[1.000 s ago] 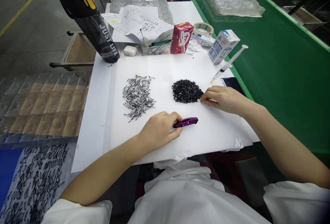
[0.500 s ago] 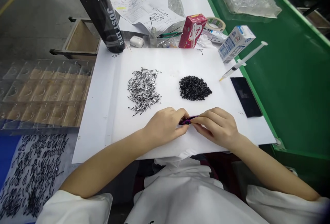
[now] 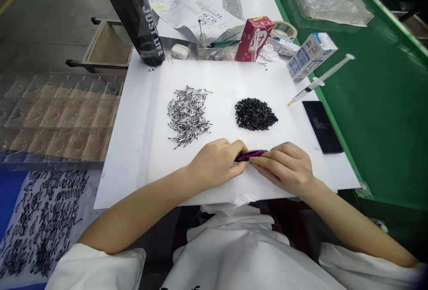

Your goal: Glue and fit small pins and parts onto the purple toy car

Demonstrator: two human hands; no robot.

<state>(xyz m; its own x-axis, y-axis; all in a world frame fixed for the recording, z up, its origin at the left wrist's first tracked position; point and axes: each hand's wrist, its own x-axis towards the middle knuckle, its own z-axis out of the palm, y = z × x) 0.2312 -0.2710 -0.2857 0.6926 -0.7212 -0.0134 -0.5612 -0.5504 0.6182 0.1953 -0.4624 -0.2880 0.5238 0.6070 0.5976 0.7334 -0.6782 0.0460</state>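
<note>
Over the near part of the white board, my left hand [image 3: 219, 161] pinches a slim, glossy purple-and-black piece [image 3: 253, 154] by its left end. Thumb and fingers of my right hand [image 3: 288, 167] are pressed together at the piece's near side, and what they hold, if anything, is too small to make out. The piece's right end reaches the right fingers. Beyond my right hand lies a heap of small black parts [image 3: 256, 114]. A loose spread of thin black-outlined slivers [image 3: 189, 116] lies beyond my left hand.
A dark bottle [image 3: 140, 25] stands at the back left, a red box [image 3: 254, 39] at the back. To the right are a white-blue carton [image 3: 310, 57], a syringe [image 3: 321, 79] and a phone [image 3: 323, 127]. Clear trays [image 3: 60, 120] sit at the left, a green surface [image 3: 377, 103] at the right.
My right hand has shifted slightly right, away from the left, and more of the purple piece shows between them. My left hand keeps its pinch. The whole view has shifted slightly.
</note>
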